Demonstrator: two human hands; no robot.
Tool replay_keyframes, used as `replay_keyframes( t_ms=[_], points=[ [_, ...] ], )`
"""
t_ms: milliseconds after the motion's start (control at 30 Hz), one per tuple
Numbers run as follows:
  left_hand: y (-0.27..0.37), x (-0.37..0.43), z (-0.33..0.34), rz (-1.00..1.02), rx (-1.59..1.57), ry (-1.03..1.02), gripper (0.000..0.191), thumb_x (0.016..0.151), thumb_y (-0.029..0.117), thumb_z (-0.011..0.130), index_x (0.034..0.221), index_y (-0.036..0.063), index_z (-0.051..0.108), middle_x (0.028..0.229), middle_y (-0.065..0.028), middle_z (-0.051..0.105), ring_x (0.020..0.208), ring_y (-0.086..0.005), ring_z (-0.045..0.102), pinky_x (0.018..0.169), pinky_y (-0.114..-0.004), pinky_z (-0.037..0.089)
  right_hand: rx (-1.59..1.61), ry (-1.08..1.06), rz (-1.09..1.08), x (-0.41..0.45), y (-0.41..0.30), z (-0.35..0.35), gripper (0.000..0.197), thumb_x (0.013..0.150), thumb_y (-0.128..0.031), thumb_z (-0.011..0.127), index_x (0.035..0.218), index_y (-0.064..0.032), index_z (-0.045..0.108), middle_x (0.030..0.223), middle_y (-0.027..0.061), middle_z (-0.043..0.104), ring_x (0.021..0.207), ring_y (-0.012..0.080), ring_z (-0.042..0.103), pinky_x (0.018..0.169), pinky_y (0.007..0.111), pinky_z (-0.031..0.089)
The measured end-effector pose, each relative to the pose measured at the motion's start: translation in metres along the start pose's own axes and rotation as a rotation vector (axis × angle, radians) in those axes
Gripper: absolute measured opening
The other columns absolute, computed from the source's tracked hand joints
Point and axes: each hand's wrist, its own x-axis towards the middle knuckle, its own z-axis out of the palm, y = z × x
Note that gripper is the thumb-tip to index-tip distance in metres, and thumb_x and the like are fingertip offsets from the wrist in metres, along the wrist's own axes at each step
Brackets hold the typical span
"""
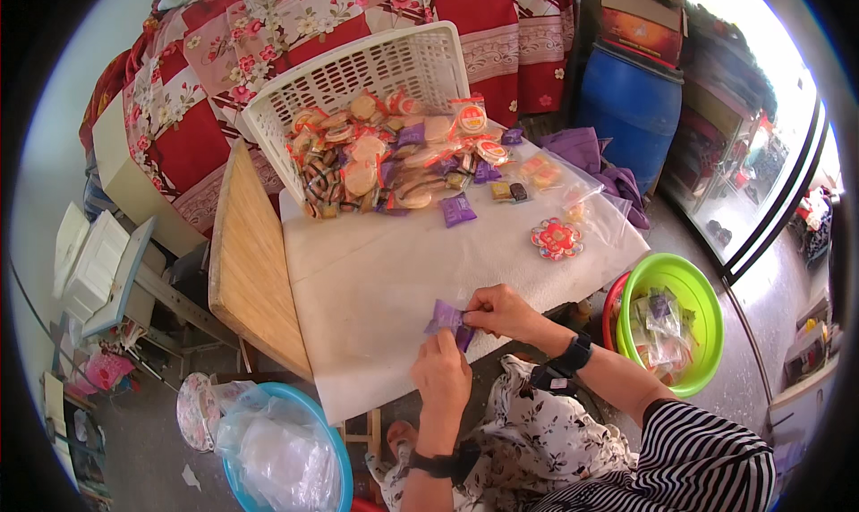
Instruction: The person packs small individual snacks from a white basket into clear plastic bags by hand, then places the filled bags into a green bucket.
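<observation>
Near the front edge of the white-covered table, my left hand and my right hand both grip a small purple wrapper, one hand on each side. Whether anything is inside it cannot be seen. Farther back lies a heap of packaged round wafers or crackers, spilling from a white plastic basket that rests on its side. A purple packet lies at the heap's front. To its right are a yellow and a dark wrapped piece, and a red flower-shaped packet.
A green basin holding wrappers stands low on the right. A blue basin with clear plastic bags sits at the lower left. A wooden board leans by the table's left edge. Behind are a blue barrel and a red floral cloth.
</observation>
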Motion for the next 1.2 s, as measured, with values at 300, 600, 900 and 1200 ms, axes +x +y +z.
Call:
replay_keyframes(
  t_ms=[300,600,900,1200],
  points=[
    [0.002,0.002,-0.002,-0.027,-0.033,0.056,0.023,0.074,-0.002,0.056,0.097,-0.0004,0.056,0.081,-0.0186,0.059,0.072,-0.038,0.059,0.059,-0.045,0.047,0.577,-0.217,0.092,-0.017,-0.008,0.03,0.024,0.093,-0.017,0.051,0.102,0.0038,0.06,0.096,0.01,0.063,0.09,0.015,0.061,0.083,0.029,0.05],
    [0.0,-0.001,-0.007,-0.024,-0.044,0.019,0.018,0.075,-0.001,0.054,0.093,0.0007,0.055,0.08,-0.0181,0.058,0.073,-0.0385,0.058,0.06,-0.046,0.046,0.918,-0.27,0.249,-0.001,0.007,0.032,0.073,0.091,-0.055,0.043,0.13,0.0064,0.041,0.131,0.0187,0.047,0.118,0.026,0.048,0.102,0.038,0.035],
    [-0.008,-0.001,-0.012,-0.054,-0.032,0.103,0.02,0.075,0.001,0.054,0.094,-0.0002,0.056,0.082,-0.0183,0.058,0.077,-0.0384,0.057,0.063,-0.046,0.046,1.082,-0.337,0.239,0.039,-0.014,0.076,0.091,0.089,-0.063,0.034,0.141,0.009,0.014,0.148,0.0214,0.021,0.129,0.0284,0.033,0.107,0.04,0.026],
    [-0.007,-0.002,-0.016,-0.11,0.005,0.044,0.021,0.074,-0.002,0.055,0.095,-0.0011,0.056,0.08,-0.0183,0.058,0.076,-0.0375,0.058,0.063,-0.045,0.046,0.573,-0.294,0.12,-0.01,-0.015,0.016,0.05,0.091,-0.042,0.053,0.115,0.0017,0.054,0.109,0.0133,0.06,0.097,0.0158,0.059,0.083,0.029,0.048]
  ],
)
